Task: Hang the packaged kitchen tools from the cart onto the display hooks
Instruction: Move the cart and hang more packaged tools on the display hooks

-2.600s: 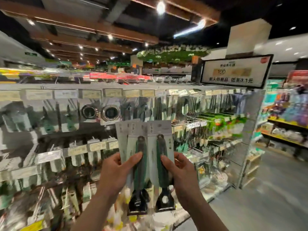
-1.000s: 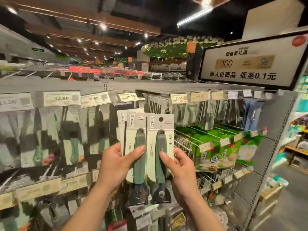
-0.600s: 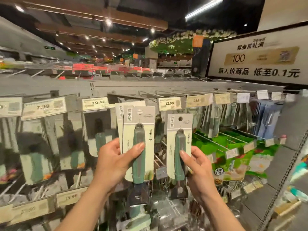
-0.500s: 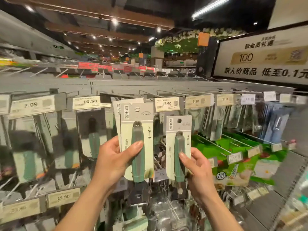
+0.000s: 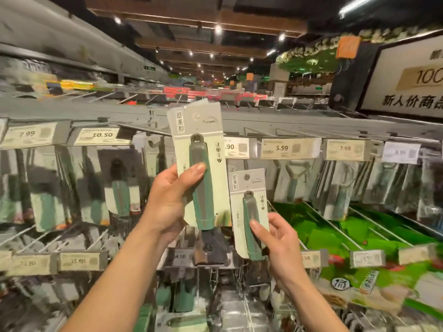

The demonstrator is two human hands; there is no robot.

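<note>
While the left hand [image 5: 165,202] pinches one packaged tool [image 5: 203,192], the right hand [image 5: 280,238] pinches another pack [image 5: 249,202].

Along the display's top rail, yellowed price tags read 7.99 [image 5: 27,135] and 10.50 [image 5: 99,135] toward the left end, and 5.99 [image 5: 287,148] and 7.99 [image 5: 345,149] toward the right. A lower row of tags [image 5: 79,261] was too blurred to read surely. Bright green packs [image 5: 335,236] filled the lower right corner of the display. Above its right end stood a white sign [image 5: 412,82] with "100" and black characters. Beside the sign hung an orange card [image 5: 347,47] before a leafy garland [image 5: 309,61]. Spotlights [image 5: 217,29] dotted the wooden ceiling beams [image 5: 199,13].
</note>
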